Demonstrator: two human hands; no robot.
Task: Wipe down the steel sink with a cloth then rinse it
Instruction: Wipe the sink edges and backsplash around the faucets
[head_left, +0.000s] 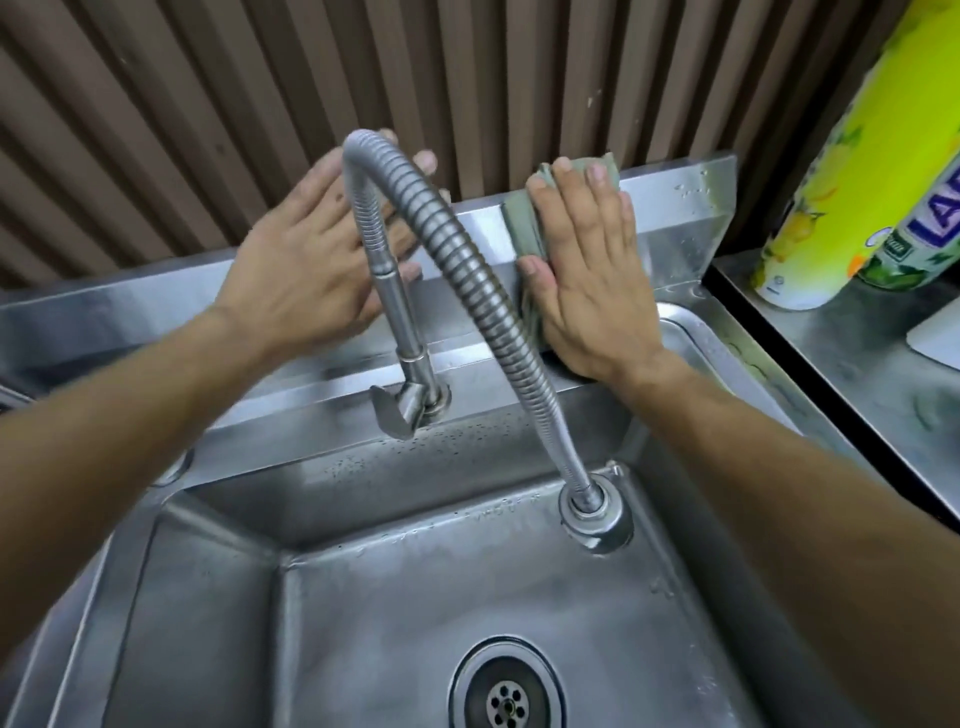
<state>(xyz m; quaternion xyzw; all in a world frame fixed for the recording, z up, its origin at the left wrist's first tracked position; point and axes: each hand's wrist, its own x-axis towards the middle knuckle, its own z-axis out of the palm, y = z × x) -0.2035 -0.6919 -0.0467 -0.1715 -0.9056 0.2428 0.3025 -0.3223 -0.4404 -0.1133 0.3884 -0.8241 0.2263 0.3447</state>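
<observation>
At one o'clock, flat right hand presses cloth on backsplash; released left hand steadies faucet hose at eleven

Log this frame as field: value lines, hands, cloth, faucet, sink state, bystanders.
left hand: open, flat on the backsplash behind the faucet hose
right hand: fingers straight, pressing the cloth against the backsplash
cloth: grey-green, folded, mostly under the palm
faucet hose: ribbed steel, arched, spout head hanging over the basin
water: none running; droplets on the back wall
sink basin: steel, drain open
bystanders: yellow-green bottle and a second bottle on the right counter
</observation>
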